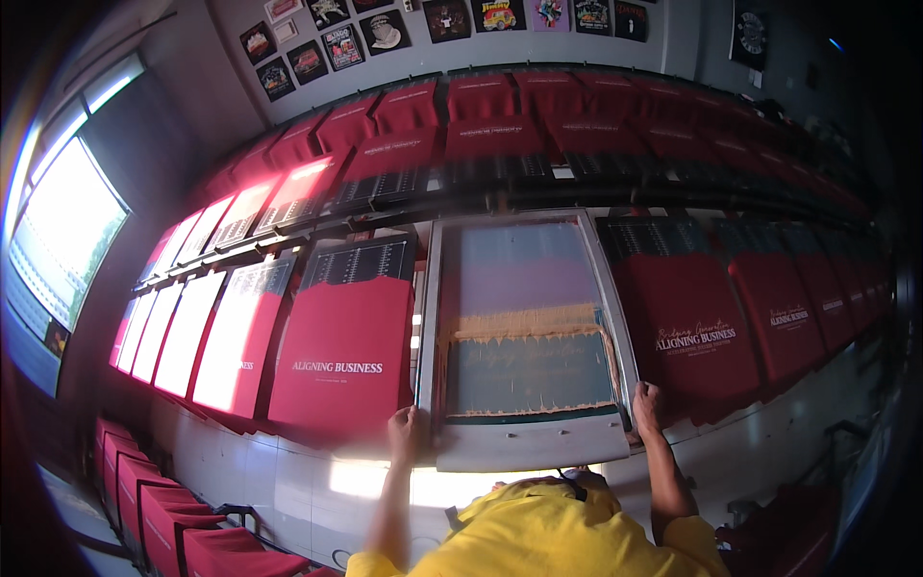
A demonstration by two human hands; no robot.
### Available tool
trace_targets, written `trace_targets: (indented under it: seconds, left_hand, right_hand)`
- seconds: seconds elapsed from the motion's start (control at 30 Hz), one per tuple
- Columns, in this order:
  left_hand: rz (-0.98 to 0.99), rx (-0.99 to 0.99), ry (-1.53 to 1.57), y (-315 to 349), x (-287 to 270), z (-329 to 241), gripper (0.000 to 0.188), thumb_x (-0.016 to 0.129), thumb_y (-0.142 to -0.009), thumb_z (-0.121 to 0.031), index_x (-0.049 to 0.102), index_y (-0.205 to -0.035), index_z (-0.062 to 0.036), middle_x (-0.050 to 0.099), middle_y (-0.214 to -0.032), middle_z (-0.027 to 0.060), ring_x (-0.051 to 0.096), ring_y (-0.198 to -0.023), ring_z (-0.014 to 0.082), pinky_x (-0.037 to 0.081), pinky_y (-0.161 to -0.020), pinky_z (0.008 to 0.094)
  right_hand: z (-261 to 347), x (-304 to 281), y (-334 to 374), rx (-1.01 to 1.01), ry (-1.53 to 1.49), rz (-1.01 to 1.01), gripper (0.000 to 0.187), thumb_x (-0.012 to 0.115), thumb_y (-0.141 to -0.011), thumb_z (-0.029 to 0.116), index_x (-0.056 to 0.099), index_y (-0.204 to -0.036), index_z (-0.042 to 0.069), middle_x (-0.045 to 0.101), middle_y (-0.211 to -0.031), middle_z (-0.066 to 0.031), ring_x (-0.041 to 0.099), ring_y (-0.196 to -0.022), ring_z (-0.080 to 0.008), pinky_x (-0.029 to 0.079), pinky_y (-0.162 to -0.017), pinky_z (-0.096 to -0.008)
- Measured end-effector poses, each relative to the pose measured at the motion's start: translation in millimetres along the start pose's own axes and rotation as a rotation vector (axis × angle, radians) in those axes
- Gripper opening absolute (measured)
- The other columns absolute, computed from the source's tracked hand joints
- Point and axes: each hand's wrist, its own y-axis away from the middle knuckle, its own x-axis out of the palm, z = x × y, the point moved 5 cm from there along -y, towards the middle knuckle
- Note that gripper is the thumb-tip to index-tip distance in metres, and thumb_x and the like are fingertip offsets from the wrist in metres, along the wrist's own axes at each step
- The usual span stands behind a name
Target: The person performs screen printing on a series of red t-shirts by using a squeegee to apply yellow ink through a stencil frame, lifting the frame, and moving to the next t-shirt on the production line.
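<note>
1. We see a screen-printing frame lying flat in the middle of a long work table, its near end closest to the person in the yellow shirt.
2. Our left hand grips the frame's near left corner, fingers curled together over the metal edge.
3. Our right hand holds the near right corner, fingers closed over the side rail and the thumb on top.
4. Both forearms rise from the lower edge of the view, one on each side of the frame.
5. The mesh inside the frame is translucent, bluish above and darker green below.
6. A band of pale tan ink runs across the mesh about midway, and a thinner streak of it lies along the near edge.
7. The frame's near end is a plain grey strip between the two hands.
8. Just to the left lies a red cloth piece with white lettering, touching or nearly touching the frame's left rail.
9. Just to the right lies another red piece with white script, close beside the right rail.
10. More red pieces run in rows along the table and on a higher tier behind it.
11. Those at far left are washed out by sunlight from a window.
12. Small dark prints hang on the wall above.
</note>
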Motion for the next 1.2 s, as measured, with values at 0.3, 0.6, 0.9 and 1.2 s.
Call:
trace_targets:
  seconds: [0.3,0.6,0.9,1.2]
  left_hand:
    - [-0.005,0.039,-0.066,-23,-9,2,0.039,0.059,-0.098,-0.029,0.069,-0.107,0.0076,0.069,-0.081,0.0067,0.060,-0.074,0.0126,0.048,-0.067,0.0289]
    - [0.045,0.082,-0.142,-23,-12,-6,0.035,0.051,-0.095,-0.025,0.068,-0.083,0.0033,0.065,-0.069,0.0090,0.059,-0.064,0.0163,0.047,-0.063,0.0340]
    - [0.099,0.383,-0.663,-17,-1,-34,0.028,0.060,-0.093,-0.022,0.070,-0.085,0.0022,0.066,-0.064,0.0108,0.064,-0.061,0.0227,0.048,-0.061,0.0387]
    - [0.571,0.082,-0.245,54,-3,-51,0.026,0.061,-0.096,-0.027,0.072,-0.103,-0.0048,0.072,-0.092,0.0076,0.068,-0.080,0.0168,0.050,-0.058,0.0336]
  right_hand:
    - [0,16,-10,-0.047,-0.008,-0.080,0.047,0.046,-0.099,0.035,0.063,-0.111,-0.007,0.064,-0.111,-0.0281,0.060,-0.109,-0.0413,0.046,-0.093,-0.0430]
    - [15,18,-3,-0.124,0.052,-0.149,0.039,0.048,-0.095,0.028,0.066,-0.092,-0.007,0.066,-0.092,-0.0291,0.064,-0.090,-0.0427,0.048,-0.079,-0.0457]
    - [16,23,-4,-0.190,0.154,-0.153,0.031,0.046,-0.096,0.023,0.064,-0.085,0.000,0.066,-0.089,-0.0238,0.064,-0.082,-0.0421,0.050,-0.071,-0.0484]
    - [125,21,132,-0.912,0.268,0.329,0.062,0.074,-0.084,0.038,0.055,-0.133,0.004,0.057,-0.135,-0.0116,0.050,-0.128,-0.0303,0.043,-0.106,-0.0409]
